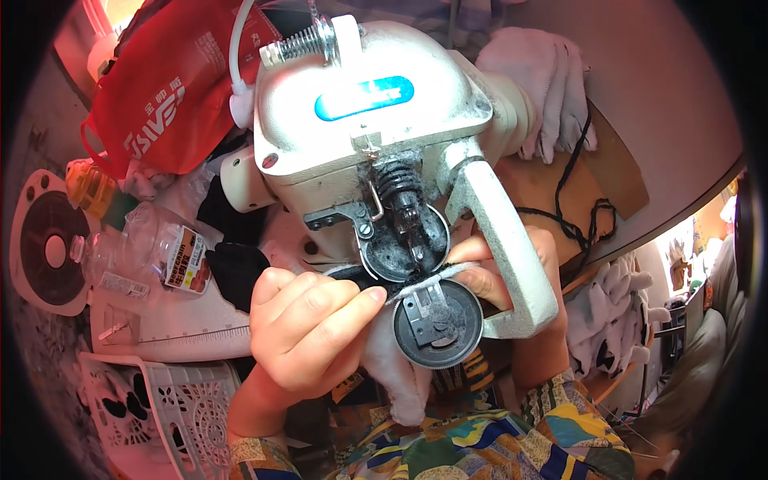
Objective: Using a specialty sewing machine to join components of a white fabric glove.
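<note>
Straight ahead stands a cream-coloured fur sewing machine (400, 72) with two round feed discs at its front. The fabric of a light glove (404, 388) with a dark layer along its edge passes between the upper disc (400, 248) and the lower disc (438, 326). To the left of the discs, my left hand (308, 328) is closed, its fingertips pinching the glove's edge. My right hand (488, 272), partly covered by the machine's curved arm (512, 248), pinches the edge on the other side. The glove's fingers hang below the discs.
At the left are a red bag (176, 88), a clear plastic bottle (148, 240), black cloth (238, 276) and a white openwork basket (188, 412). White gloves lie at the upper right (540, 88) and the right (612, 312). A black cord (588, 228) rests on brown board.
</note>
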The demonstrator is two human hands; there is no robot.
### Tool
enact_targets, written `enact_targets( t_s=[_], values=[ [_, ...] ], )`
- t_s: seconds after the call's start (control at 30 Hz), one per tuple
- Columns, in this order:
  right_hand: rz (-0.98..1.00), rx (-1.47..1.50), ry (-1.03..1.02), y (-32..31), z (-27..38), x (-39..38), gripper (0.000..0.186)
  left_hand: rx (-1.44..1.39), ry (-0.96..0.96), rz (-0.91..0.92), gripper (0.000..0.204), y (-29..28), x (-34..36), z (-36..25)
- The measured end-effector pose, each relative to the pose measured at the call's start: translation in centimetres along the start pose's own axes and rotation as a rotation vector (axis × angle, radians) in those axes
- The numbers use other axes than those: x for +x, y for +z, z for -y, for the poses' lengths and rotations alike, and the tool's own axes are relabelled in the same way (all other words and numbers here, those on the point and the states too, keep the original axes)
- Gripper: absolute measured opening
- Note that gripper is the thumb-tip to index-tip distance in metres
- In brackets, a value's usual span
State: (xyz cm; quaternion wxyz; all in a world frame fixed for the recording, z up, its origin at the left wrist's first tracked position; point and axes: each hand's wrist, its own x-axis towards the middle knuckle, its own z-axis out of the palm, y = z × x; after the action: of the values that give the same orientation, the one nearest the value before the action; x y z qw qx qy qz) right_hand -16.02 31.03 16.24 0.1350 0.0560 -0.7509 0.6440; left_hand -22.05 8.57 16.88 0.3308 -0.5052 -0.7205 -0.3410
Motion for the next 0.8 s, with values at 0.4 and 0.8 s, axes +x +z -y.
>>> enact_targets(
  t_s=[0.4, 0.8],
  values=[
    [-0.661, 0.115, -0.653, 7.2, -2.1, -7.2, 0.037, 0.257, -0.037, 0.190, 0.020, -1.2, 0.1, -1.3],
    [-0.087, -0.232, -0.108, 7.3, -6.0, -9.4, 0.032, -0.593, -0.123, 0.368, 0.016, -3.5, -0.4, 2.6]
  ],
)
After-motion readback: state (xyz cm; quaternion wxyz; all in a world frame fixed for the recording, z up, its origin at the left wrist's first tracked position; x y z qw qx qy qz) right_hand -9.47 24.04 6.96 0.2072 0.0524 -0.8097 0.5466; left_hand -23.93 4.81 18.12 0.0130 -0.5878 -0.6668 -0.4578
